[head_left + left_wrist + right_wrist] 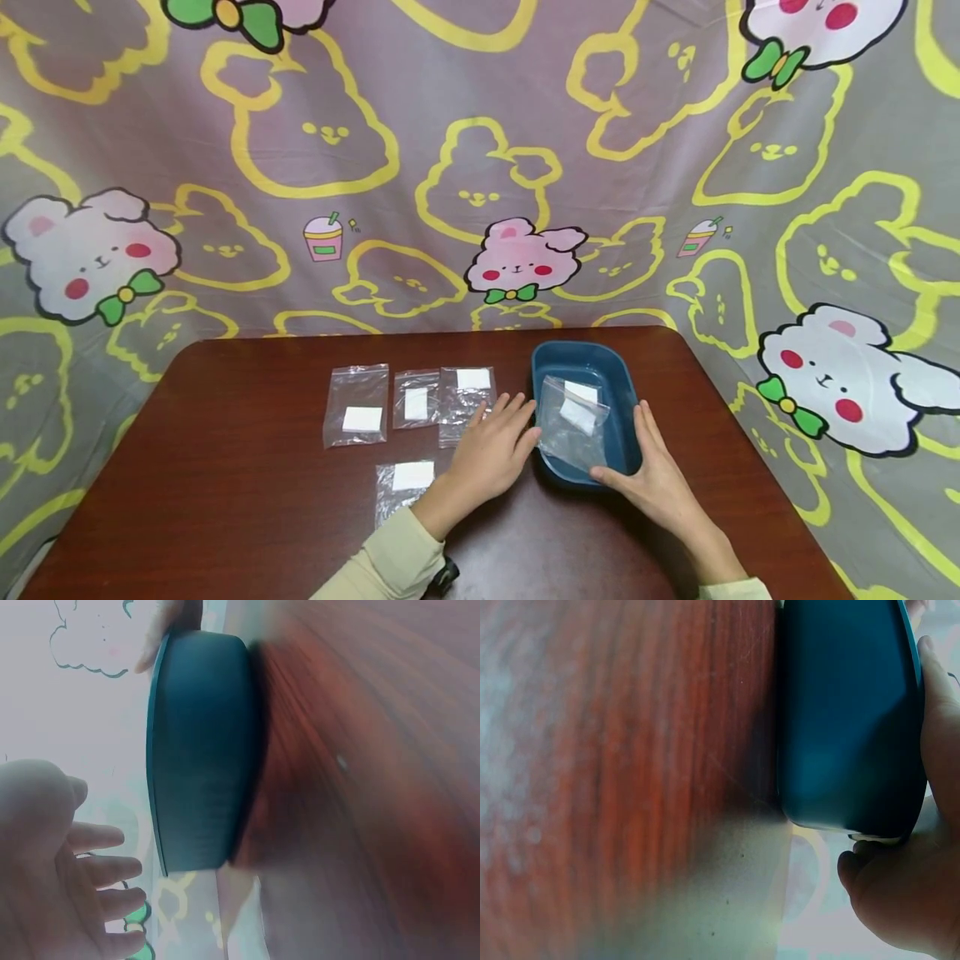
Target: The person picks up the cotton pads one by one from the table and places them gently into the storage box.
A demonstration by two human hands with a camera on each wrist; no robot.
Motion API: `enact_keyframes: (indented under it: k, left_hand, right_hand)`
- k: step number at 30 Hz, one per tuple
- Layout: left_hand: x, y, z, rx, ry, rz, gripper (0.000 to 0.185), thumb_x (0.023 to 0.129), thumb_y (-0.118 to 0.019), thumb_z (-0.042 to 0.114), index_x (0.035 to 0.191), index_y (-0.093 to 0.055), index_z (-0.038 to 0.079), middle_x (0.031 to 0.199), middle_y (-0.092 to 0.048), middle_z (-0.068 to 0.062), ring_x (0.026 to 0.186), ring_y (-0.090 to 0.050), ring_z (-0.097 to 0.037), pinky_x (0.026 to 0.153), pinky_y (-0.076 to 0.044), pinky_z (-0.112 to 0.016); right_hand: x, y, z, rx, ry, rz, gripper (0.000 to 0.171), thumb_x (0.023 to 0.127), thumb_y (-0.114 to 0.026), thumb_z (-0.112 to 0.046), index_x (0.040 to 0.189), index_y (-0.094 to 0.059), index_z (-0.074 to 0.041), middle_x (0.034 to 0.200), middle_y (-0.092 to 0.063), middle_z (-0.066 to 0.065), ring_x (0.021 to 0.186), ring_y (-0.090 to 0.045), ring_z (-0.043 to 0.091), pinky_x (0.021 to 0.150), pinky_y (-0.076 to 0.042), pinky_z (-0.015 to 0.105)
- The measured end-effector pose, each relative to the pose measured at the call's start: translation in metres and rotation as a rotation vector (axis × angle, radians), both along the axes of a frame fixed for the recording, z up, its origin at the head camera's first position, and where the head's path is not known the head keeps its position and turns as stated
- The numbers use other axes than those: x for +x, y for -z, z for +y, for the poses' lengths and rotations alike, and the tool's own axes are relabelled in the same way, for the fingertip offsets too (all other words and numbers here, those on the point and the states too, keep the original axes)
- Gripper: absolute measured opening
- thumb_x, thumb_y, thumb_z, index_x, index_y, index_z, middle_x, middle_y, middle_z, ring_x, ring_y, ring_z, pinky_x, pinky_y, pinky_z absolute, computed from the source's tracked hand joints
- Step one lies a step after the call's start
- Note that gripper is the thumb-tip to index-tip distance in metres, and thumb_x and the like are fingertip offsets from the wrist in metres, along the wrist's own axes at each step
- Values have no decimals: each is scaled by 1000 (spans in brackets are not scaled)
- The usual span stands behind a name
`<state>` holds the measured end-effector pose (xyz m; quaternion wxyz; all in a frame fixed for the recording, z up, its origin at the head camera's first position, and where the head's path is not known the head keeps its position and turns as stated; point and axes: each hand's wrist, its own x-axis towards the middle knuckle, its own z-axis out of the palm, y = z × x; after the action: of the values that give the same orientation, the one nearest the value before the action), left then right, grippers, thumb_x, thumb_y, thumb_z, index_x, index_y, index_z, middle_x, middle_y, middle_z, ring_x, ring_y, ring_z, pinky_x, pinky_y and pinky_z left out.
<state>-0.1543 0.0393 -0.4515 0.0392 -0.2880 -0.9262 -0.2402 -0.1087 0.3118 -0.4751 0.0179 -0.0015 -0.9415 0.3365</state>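
A deep blue plastic tray (pixel 622 446) stands toward the right of the table. Inside it lie clear zip bags (pixel 573 442) with white labels, one overlapping the near rim. My right hand (pixel 660 483) spreads around the tray's near right corner, its straight fingers along the right side and thumb at the front rim, overlapping the bag's corner. Near the tray's left rim, my left hand (pixel 487 446) hovers with straight fingers and holds nothing. In the left wrist view, a gap shows between that hand and the tray's side (pixel 202 750). The right thumb (pixel 859 859) lies by the tray's end.
Left of the tray, several clear zip bags with white labels lie flat on the brown table (pixel 187 467): one far left (pixel 356 383), others beside it and one nearer (pixel 397 504), partly behind the left forearm. A patterned curtain (pixel 420 108) hangs around the table.
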Motion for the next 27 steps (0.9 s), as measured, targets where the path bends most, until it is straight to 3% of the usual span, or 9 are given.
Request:
enact_keyframes:
  k: [7, 16, 21, 27]
  left_hand:
    - [10, 10, -41, 21, -35, -5, 50, 108, -43, 40, 147, -52, 10, 153, -46, -13, 142, -39, -35, 116, -25, -61]
    - [31, 33, -103, 30, -124, -16, 44, 105, -54, 29, 143, -56, 6, 151, -47, -17, 142, -39, -39, 116, -21, -65]
    - [43, 43, -127, 30, -115, -86, 49, 103, -58, 28, 147, -51, 6, 155, -41, -15, 145, -33, -36, 117, -16, -64]
    - [48, 52, -140, 25, -72, -135, 61, 100, -61, 33, 152, -44, 7, 160, -33, -14, 149, -25, -36, 119, -12, -61]
  right_hand:
    - [-3, -1, -2, 11, 2, -11, 129, 77, -84, -53, 160, -1, 0, 166, 2, 22, 148, -13, 49, 109, -25, 72]
    - [-3, -2, -1, 18, -11, 8, 129, 76, -84, -54, 160, -2, 0, 167, 2, 20, 148, -14, 48, 109, -25, 71]
    - [-1, -2, 0, 20, -9, 6, 129, 76, -83, -55, 160, -1, 0, 167, 3, 20, 148, -14, 48, 109, -26, 72]
    - [0, 0, -1, 22, -2, -1, 130, 76, -83, -56, 160, -1, 0, 167, 2, 21, 148, -15, 49, 109, -26, 71]
